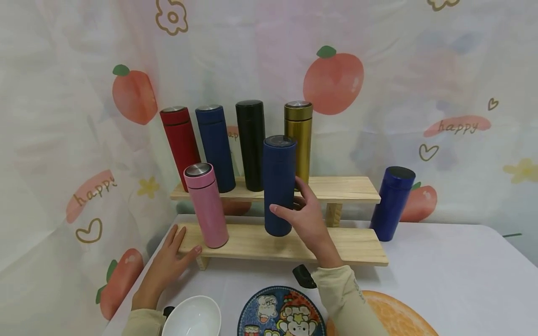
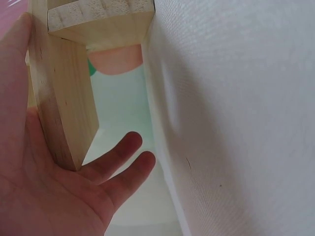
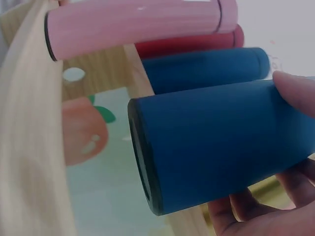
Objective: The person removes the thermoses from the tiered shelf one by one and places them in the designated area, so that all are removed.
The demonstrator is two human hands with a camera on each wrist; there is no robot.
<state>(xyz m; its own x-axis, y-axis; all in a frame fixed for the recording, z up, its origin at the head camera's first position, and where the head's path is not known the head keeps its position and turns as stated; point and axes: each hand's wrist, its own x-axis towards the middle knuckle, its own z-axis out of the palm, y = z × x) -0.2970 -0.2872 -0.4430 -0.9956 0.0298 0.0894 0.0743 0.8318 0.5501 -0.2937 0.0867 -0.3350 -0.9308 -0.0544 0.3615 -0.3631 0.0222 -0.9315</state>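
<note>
Blue bottle (image 1: 277, 191) gripped in R hand (image 1: 310, 219), held just above shelf's (image 1: 349, 242) lower tier. L hand (image 1: 168, 261) wide, touching shelf's L end; pink bottle (image 1: 207, 205) stands on lower tier.

Left hand (image 1: 170, 259) splayed, fingers (image 2: 129, 180) nearly straight; right hand (image 1: 308, 218) curled (thumb (image 1: 283, 212) opposing fingers).

The held bottle (image 1: 278, 184) looks smooth and matt, the gold bottle (image 1: 302, 140) glossy, the shelf (image 1: 248, 242) wooden (rough at one end).
</note>
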